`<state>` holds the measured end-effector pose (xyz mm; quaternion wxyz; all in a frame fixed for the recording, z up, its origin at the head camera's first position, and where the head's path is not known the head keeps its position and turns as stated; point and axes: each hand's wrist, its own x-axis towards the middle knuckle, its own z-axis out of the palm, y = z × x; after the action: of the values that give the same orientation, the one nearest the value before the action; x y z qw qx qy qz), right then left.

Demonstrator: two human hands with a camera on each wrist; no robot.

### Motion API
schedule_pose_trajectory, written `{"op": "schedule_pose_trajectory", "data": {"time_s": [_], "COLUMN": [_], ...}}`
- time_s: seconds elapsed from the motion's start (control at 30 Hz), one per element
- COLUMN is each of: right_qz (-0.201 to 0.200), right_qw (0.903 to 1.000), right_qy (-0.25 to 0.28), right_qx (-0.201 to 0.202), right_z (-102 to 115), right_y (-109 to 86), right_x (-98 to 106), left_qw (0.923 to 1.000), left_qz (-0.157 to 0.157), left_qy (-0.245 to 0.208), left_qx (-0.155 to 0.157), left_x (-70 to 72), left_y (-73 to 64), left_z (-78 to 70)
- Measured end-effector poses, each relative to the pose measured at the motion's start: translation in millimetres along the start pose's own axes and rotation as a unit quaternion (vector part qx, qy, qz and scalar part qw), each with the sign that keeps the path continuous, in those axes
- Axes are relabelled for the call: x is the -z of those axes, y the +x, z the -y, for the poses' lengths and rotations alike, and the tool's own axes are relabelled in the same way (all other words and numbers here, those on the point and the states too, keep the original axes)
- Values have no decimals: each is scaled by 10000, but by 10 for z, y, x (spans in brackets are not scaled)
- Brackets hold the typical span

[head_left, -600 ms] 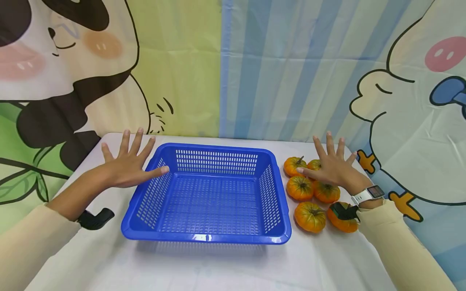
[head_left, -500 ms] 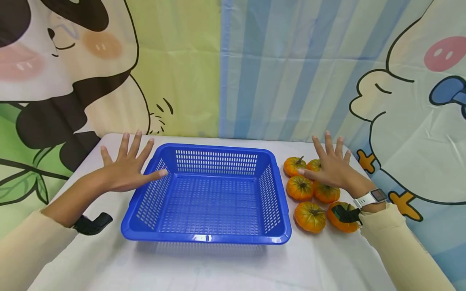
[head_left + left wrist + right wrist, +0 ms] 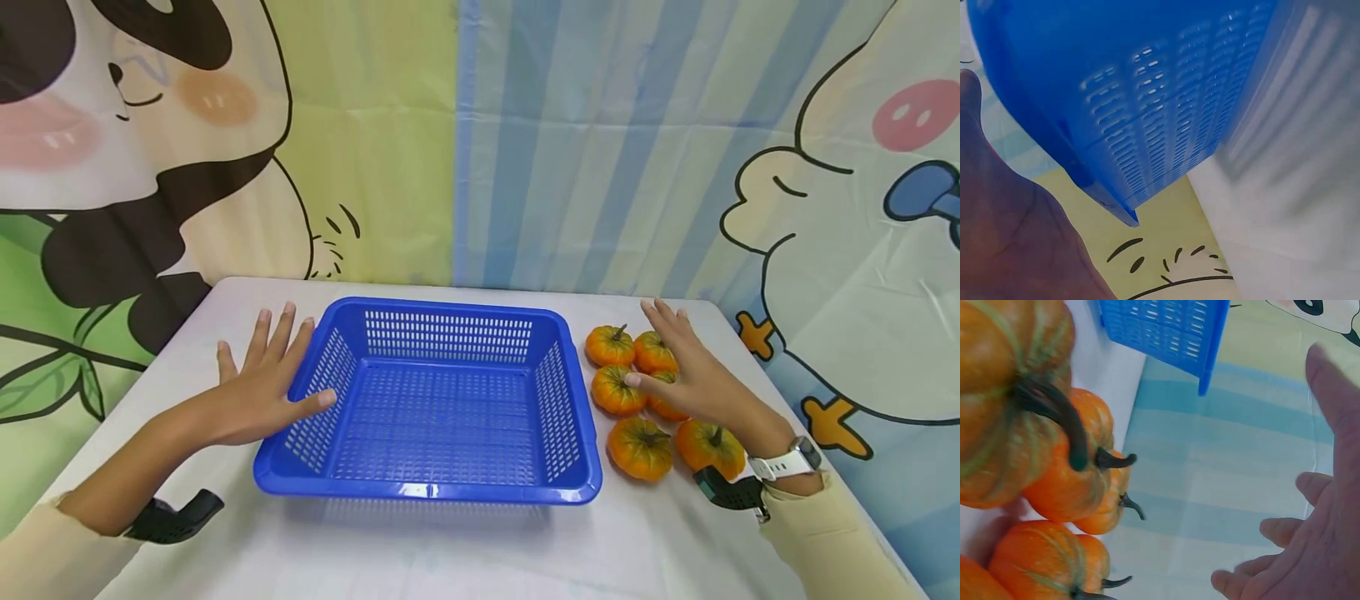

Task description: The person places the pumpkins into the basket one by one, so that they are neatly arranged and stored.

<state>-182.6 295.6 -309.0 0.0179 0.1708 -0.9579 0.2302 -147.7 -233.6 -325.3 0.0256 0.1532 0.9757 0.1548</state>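
A blue plastic basket (image 3: 438, 417) with slotted walls stands on the table; nothing lies inside it. My left hand (image 3: 258, 387) hovers at its left side, fingers straight and spread, the thumb over the rim. In the left wrist view the basket's outer wall (image 3: 1147, 112) is close beside the palm (image 3: 1016, 231). Several small orange pumpkins (image 3: 640, 448) with dark stems sit in two columns right of the basket. Above them hangs my right hand (image 3: 697, 375), fingers extended and holding nothing; it partly hides some. The right wrist view shows the pumpkins (image 3: 1054, 469) apart from the hand (image 3: 1310, 544).
A white cloth covers the table (image 3: 450, 550). Behind it hangs a curtain (image 3: 570, 150) with a cartoon panda and a white cartoon figure. A black strap device (image 3: 176, 517) is on the left wrist; a white watch (image 3: 787, 462) is on the right.
Both hands have come down and slightly nearer to me. The right hand has turned and its fingers have drawn closer together. Basket and pumpkins stay where they were.
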Motion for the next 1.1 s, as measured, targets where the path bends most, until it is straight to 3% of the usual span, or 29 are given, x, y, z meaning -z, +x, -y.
{"op": "schedule_pose_trajectory", "data": {"time_s": [0.27, 0.67, 0.83, 1.1], "right_qz": [-76, -631, -719, -524], "right_qw": [9991, 9937, 9940, 9964], "right_qy": [333, 547, 508, 634], "right_qx": [238, 752, 652, 198], "right_z": [-20, -70, -131, -193], "right_y": [-135, -367, -452, -519], "right_x": [-117, -328, -378, -463], "left_qw": [9991, 9952, 9929, 9919], "left_qz": [-262, -123, -150, -126], "left_qy": [-72, -718, -942, -1128], "left_qx": [-311, -660, -704, -568], "left_x": [-69, -175, -190, -239], "left_y": [-190, -378, -429, -449], "left_z": [-37, -41, -54, -59]}}
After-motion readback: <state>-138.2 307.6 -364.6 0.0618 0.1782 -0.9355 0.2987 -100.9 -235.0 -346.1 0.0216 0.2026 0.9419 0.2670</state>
